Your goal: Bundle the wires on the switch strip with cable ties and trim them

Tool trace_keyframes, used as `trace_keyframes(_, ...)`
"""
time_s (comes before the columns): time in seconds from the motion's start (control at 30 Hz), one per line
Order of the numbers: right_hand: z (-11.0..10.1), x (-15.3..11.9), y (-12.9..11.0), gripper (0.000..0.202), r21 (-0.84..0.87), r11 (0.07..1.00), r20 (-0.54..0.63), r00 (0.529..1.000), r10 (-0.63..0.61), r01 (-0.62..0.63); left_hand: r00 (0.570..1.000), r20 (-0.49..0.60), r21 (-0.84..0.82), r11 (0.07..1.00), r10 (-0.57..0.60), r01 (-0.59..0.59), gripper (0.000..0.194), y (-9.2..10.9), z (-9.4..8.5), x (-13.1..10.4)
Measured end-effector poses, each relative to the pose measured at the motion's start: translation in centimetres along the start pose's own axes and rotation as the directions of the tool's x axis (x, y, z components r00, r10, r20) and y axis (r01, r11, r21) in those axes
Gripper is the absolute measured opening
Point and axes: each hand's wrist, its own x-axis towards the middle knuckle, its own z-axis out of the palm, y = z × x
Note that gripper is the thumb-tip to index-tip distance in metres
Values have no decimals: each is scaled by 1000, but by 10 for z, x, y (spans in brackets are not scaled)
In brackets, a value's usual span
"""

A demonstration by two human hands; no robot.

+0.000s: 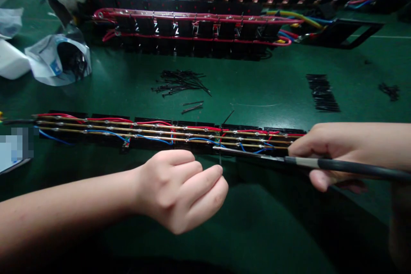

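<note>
A long black strip assembly (154, 126) with brass-coloured rods and red and blue wires lies across the green table. My left hand (184, 190) is closed in front of its middle, gripping the end of a thin black cable tie (220, 159) that rises to the strip. My right hand (324, 150) is closed at the strip's right end around a tool with a long slim metal end (250, 153) and a black handle. Its kind is not clear. The metal tip lies at the strip's near edge, by the cable tie. Part of the right hand's grip is hidden.
Loose black cable ties (181, 82) lie beyond the strip; a neat row of them (323, 93) is to the right. An opened plastic bag (58, 62) stands at left. Larger wired assemblies (199, 30) span the back. Short black offcuts (389, 91) lie far right.
</note>
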Motion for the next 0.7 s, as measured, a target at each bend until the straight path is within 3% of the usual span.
trace_keyframes(0.03, 0, 0, -3, 54, 62, 994, 385, 921, 64, -95, 1000, 2, 5, 1000, -3, 3, 13, 0, 0, 0)
trace_keyframes(0.07, 0, -1, -5, 50, 88, 969, 642, 757, 123, -232, 1000, 2, 7, 1000, -6, 6, 12, 0, 0, 0)
trace_keyframes(0.1, 0, -1, -8, 48, 78, 937, 771, 616, 161, -342, 1000, 0, 5, 1000, -9, 9, 12, 0, -1, 0)
trace_keyframes(0.13, -1, 0, -10, 47, 60, 902, 834, 519, 190, -427, 1000, 1, 0, 1000, -13, 13, 12, 0, -1, 0)
trace_keyframes(0.17, -1, 0, -11, 47, 47, 880, 840, 495, 221, -473, 1000, 2, -7, 1000, -18, 18, 12, 0, -1, 0)
trace_keyframes(0.43, 0, -1, -10, 41, 38, 905, 823, 527, 212, -424, 999, -23, -56, 997, -46, 44, 12, 8, -10, 9)
trace_keyframes(0.57, -7, -7, -12, 40, -25, 916, 743, 605, 285, -401, 986, -11, -114, 980, -166, 163, 6, 3, -22, 14)
trace_keyframes(0.7, -16, -18, -7, 51, -93, 923, 648, 680, 342, -374, 964, 10, -35, 964, -264, 264, 12, -7, -26, 13)
